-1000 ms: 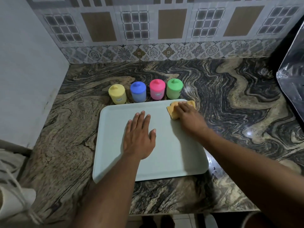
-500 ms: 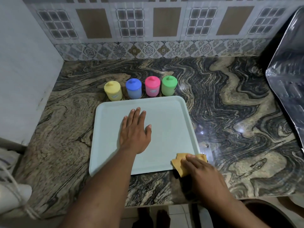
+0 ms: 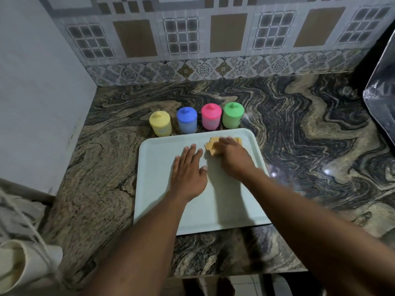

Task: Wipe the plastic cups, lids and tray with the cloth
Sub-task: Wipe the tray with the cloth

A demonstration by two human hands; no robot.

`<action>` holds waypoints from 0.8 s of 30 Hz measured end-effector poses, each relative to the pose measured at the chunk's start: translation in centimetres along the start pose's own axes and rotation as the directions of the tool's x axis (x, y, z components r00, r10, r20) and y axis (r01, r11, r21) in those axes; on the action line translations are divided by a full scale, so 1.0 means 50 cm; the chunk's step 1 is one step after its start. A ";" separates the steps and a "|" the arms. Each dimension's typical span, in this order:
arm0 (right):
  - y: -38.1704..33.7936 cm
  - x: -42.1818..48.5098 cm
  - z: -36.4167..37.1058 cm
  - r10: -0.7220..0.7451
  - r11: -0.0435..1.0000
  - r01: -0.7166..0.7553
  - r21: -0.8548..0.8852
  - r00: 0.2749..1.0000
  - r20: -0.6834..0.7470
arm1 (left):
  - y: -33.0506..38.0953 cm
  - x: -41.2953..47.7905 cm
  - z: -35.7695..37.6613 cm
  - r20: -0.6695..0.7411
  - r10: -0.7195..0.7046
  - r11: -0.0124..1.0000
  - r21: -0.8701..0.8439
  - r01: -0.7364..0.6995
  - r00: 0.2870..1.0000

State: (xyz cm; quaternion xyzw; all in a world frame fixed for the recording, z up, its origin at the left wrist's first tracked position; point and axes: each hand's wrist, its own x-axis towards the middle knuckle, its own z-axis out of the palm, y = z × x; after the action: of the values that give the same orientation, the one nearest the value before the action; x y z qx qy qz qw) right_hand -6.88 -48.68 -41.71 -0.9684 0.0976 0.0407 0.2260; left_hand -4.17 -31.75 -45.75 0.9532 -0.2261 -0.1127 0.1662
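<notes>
I'm pressing the cloth (image 3: 213, 146) flat under my right hand (image 3: 232, 159), fingers spread over it rather than clenched round it, so the whole pad is bearing down on the far right part of the tray (image 3: 158, 189). The hand is blurring a little, so I'm judging it to be mid-stroke. My left hand (image 3: 188, 174) is lying open, palm down, gripping nothing, on the middle of the tray, just beside the cloth; I'm reckoning it is there to pin the tray so it isn't sliding on the counter (image 3: 299, 135), since the tray's near edge is hanging just over the counter's front.

Beyond the tray's far edge, four lidded cups are standing upright in a row: yellow cup (image 3: 160, 123), blue cup (image 3: 186, 120), pink cup (image 3: 211, 117), green cup (image 3: 233, 115), left to right, close together. They are sitting just past where I'm wiping, so a long push could be knocking the pink or green one. My own left hand is blocking the tray's middle.
</notes>
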 end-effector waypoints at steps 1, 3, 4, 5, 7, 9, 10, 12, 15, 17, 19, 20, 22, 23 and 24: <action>0.001 -0.014 0.028 -0.020 0.999 0.019 -0.048 0.999 -0.028 | -0.001 0.006 -0.005 0.032 0.001 1.000 -0.023 -0.001 1.000; 0.001 -0.072 0.074 -0.070 0.996 0.062 -0.067 0.990 -0.122 | -0.006 0.008 -0.015 0.088 0.009 0.998 -0.063 -0.003 0.996; 0.000 -0.109 0.085 -0.114 0.992 0.105 -0.064 0.982 -0.150 | -0.009 0.009 -0.014 0.080 0.010 0.998 -0.060 -0.005 0.997; 0.006 -0.152 0.094 -0.146 0.988 0.135 -0.073 0.974 -0.170 | -0.008 0.007 -0.015 0.080 0.010 0.999 -0.052 -0.006 0.997; 0.017 -0.237 0.104 -0.191 0.980 0.177 -0.093 0.966 -0.173 | -0.008 0.007 -0.017 0.091 0.020 0.998 -0.068 -0.014 0.996; 0.013 -0.322 0.102 -0.179 0.982 0.174 -0.073 0.982 -0.059 | -0.008 0.003 -0.012 0.076 0.019 0.998 -0.067 -0.013 0.997; 0.006 -0.353 0.100 -0.171 0.983 0.171 -0.068 0.985 0.007 | -0.008 0.003 -0.014 0.071 0.023 0.998 -0.068 -0.018 0.997; -0.003 -0.372 0.079 -0.149 0.985 0.156 -0.070 0.984 0.099 | -0.008 0.008 -0.018 0.087 0.017 0.996 -0.084 -0.010 0.996; -0.015 -0.339 0.020 0.012 0.999 -0.019 0.043 0.988 0.152 | -0.005 0.013 -0.047 0.122 -0.033 0.945 -0.318 0.071 0.992; -0.031 -0.289 -0.027 0.071 0.992 -0.080 0.101 0.993 0.094 | -0.023 0.023 -0.087 0.004 -0.105 0.854 -0.512 0.092 0.994; -0.048 -0.216 -0.063 0.081 0.990 -0.075 0.118 0.996 -0.039 | -0.066 0.026 -0.125 -0.252 -0.169 0.930 -0.361 0.070 0.953; -0.061 -0.172 -0.071 0.074 0.993 -0.065 0.101 0.993 -0.092 | -0.105 0.032 -0.136 -0.321 -0.219 0.953 -0.271 0.133 0.921; -0.090 -0.085 -0.071 0.063 0.997 -0.056 0.048 0.988 -0.144 | -0.175 0.044 -0.162 -0.242 -0.381 0.917 -0.222 0.331 0.893; -0.106 -0.045 -0.058 0.058 0.998 -0.054 0.029 0.988 -0.146 | -0.208 0.047 -0.173 -0.136 -0.442 0.886 -0.219 0.408 0.887; -0.117 -0.010 -0.044 0.050 0.999 -0.048 0.014 0.990 -0.132 | -0.231 0.052 -0.181 -0.042 -0.464 0.870 -0.209 0.446 0.885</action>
State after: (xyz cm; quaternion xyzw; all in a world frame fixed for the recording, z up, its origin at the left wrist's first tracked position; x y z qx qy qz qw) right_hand -6.11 -44.44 -37.17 -0.9650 0.1364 -0.0184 0.2233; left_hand 5.28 -20.82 -42.04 0.9629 0.0245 -0.1267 0.2370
